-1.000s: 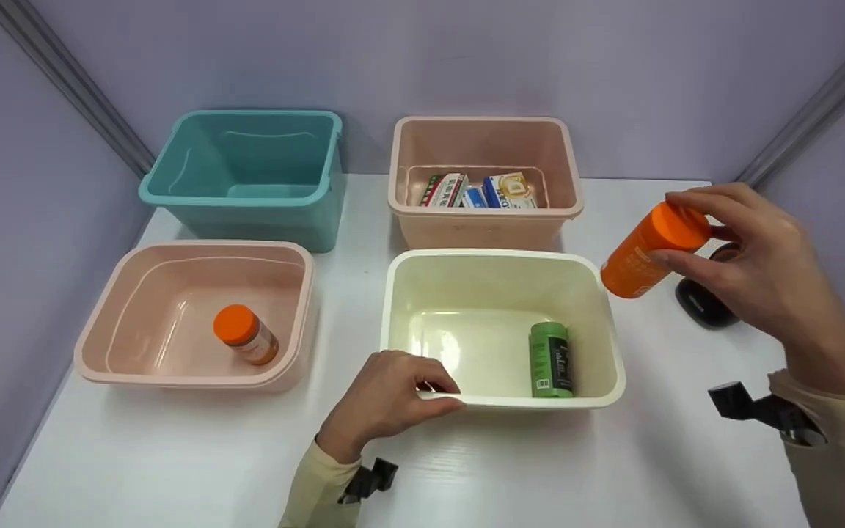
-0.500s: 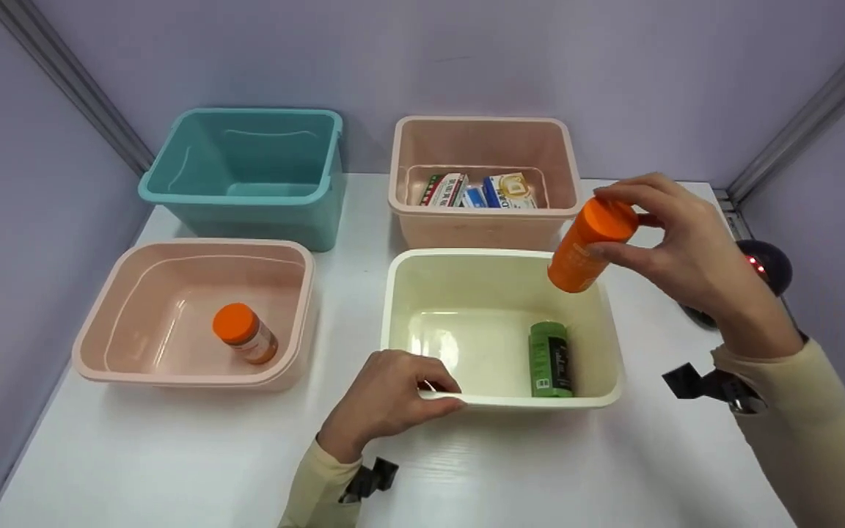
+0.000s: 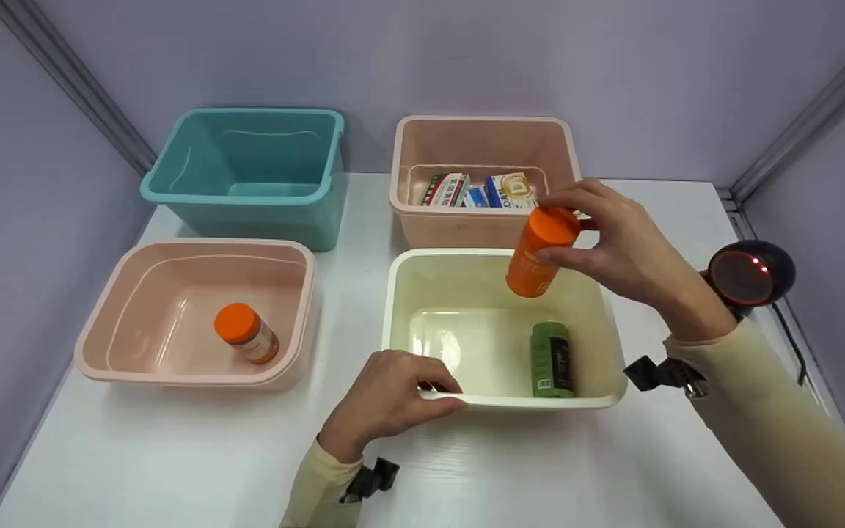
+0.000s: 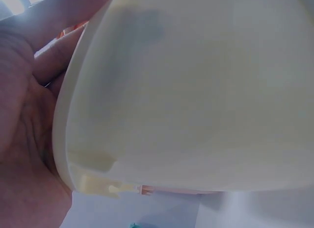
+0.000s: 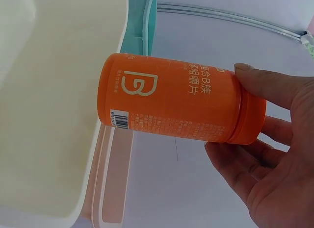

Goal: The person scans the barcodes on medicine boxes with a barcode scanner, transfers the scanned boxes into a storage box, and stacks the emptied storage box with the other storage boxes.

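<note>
Leftward went my right hand [image 3: 617, 238], fingers pinching the orange bottle [image 3: 538, 251] over the cream tub [image 3: 393, 293]; my left hand [image 3: 386, 396] grips its rim.

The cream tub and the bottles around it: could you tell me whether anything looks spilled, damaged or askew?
Nothing is spilled or damaged. The green bottle lies on its side in the cream tub, and the small orange bottle leans tilted in the pink tub.

From my feed, the right hand [image 3: 613, 242] pinches an orange bottle [image 3: 538, 251] by its cap, tilted over the cream bin's [image 3: 393, 293] back rim. Left hand [image 3: 389, 396] grips that bin's front edge. A green bottle [image 3: 551, 359] lies inside it. Another orange bottle sits in the pink tub [image 3: 100, 323] to the left.
</note>
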